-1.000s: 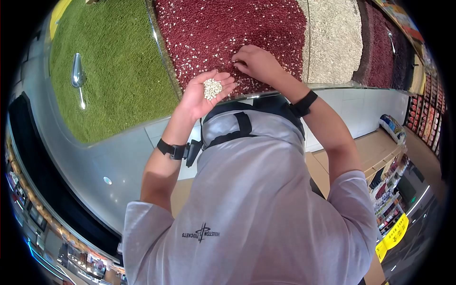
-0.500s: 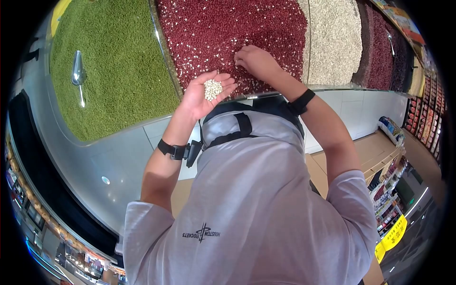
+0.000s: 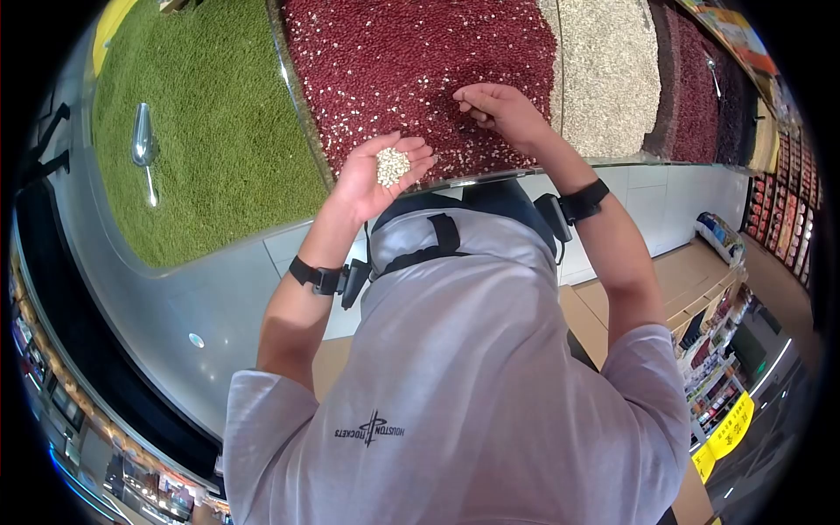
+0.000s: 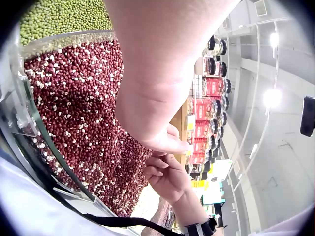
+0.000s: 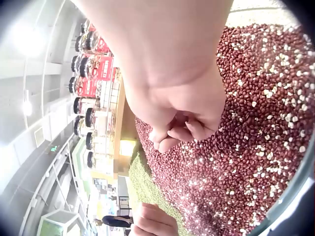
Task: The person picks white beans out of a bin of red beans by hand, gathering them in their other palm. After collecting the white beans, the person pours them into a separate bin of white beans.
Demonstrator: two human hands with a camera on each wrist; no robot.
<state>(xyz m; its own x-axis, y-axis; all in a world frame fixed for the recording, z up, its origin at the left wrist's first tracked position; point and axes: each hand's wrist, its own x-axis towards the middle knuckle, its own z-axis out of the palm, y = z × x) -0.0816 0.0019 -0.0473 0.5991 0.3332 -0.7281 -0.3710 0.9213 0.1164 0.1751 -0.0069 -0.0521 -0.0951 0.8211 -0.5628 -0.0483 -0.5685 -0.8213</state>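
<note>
My left hand (image 3: 372, 179) is held palm up over the near edge of the red beans (image 3: 420, 52), its fingers extended. A small heap of white grains (image 3: 393, 166) lies in its palm. To its right, my right hand (image 3: 507, 114) hovers close over the red beans, palm turned inward. Its fingers are curled, with the thumb near the index finger; what lies inside them is hidden. White grains are scattered among the red beans, denser toward the near edge. The right wrist view shows the curled fingers (image 5: 181, 132) above the beans.
Green beans (image 3: 210, 114) with a metal scoop (image 3: 142, 136) fill the bin at left. A bin of pale grains (image 3: 608, 79) adjoins the red beans at right. A clear divider (image 3: 297, 96) separates green from red. Jars (image 4: 204, 108) stand on shelving behind.
My right hand has lifted from the red beans and moved to the right, turning so that its curled fingers show. My left hand stays in place with its white grains.
</note>
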